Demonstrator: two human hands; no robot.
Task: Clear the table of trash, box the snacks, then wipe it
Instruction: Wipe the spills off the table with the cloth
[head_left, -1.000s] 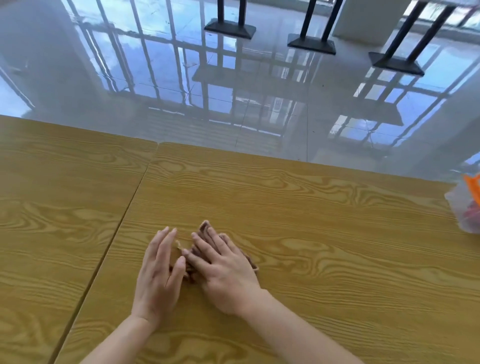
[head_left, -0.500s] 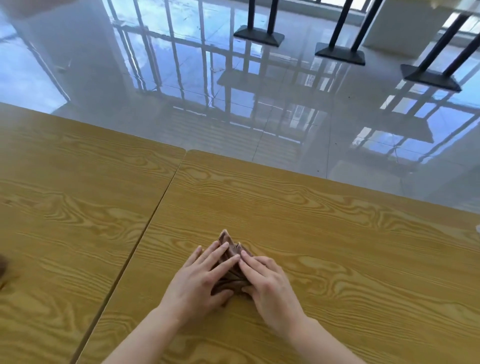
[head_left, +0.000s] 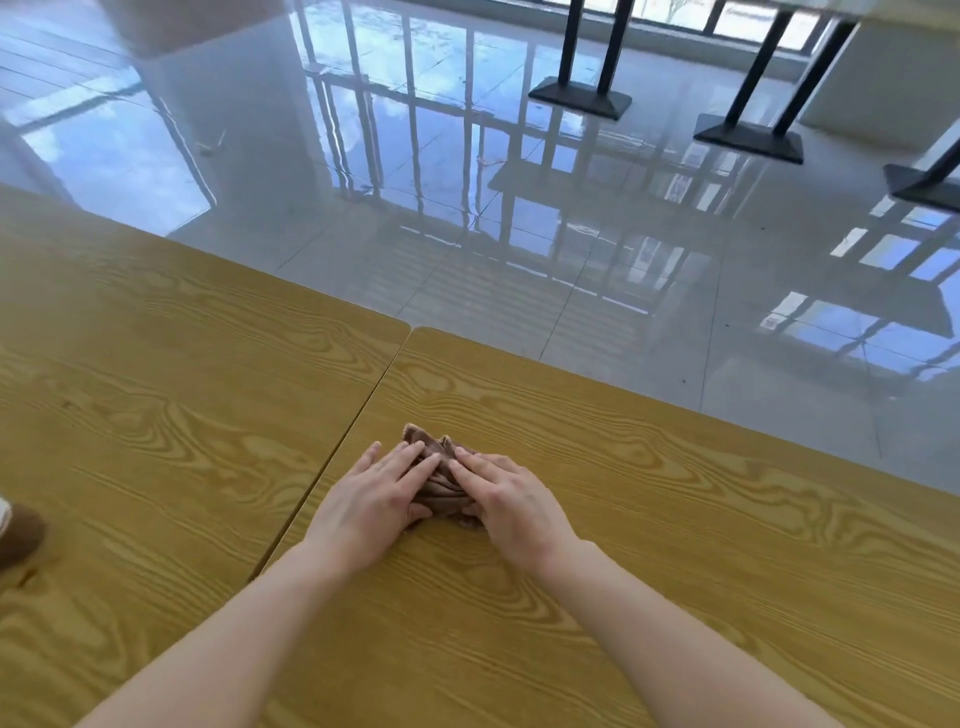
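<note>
A small brown cloth lies bunched on the wood-grain table, just right of the seam between two tabletops. My left hand presses on its left side with fingers spread flat. My right hand presses on its right side, fingers extended over the folds. Both thumbs pinch the cloth's near edge. Much of the cloth is hidden under my fingers.
The seam between the two tabletops runs diagonally past my left hand. A brown object is cut off at the left edge. Beyond the far table edge lies a glossy tiled floor with black table bases.
Both hands have slid the cloth leftward toward the seam, and it has gathered into a tighter bunch. The view has turned left, so the bag at the right edge is gone.
</note>
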